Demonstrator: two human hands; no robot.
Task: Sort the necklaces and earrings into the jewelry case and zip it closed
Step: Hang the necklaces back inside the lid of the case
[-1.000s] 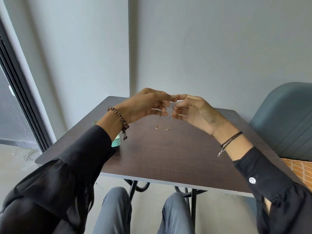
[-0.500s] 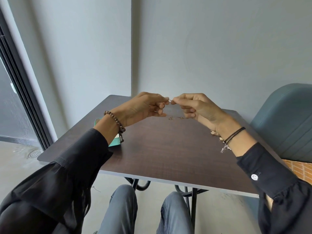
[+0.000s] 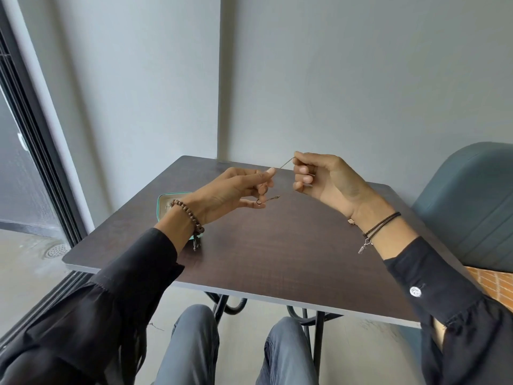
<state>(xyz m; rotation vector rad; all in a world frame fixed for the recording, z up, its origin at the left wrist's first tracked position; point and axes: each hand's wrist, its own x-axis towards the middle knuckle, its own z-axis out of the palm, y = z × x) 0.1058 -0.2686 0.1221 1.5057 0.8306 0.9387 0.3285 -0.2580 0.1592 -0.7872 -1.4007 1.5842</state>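
Observation:
A thin necklace chain point(image 3: 284, 164) is stretched taut in the air between my two hands above the dark table point(image 3: 266, 251). My left hand point(image 3: 236, 190) pinches one end between thumb and forefinger, and a small ring clasp with a short tail hangs below its fingers. My right hand point(image 3: 322, 179) pinches the other end, slightly higher. The teal jewelry case point(image 3: 166, 202) lies open on the table's left side, mostly hidden behind my left wrist. A small gold piece point(image 3: 351, 221) shows on the table just under my right wrist.
A grey wall stands close behind the table. A blue-grey padded chair point(image 3: 472, 207) is at the right. A dark sliding door frame point(image 3: 36, 151) runs along the left. My knees are under the table's near edge.
My hands have drawn apart and the chain between them has pulled taut. The right hand rose a little, and the hanging clasp end now dangles under my left fingers.

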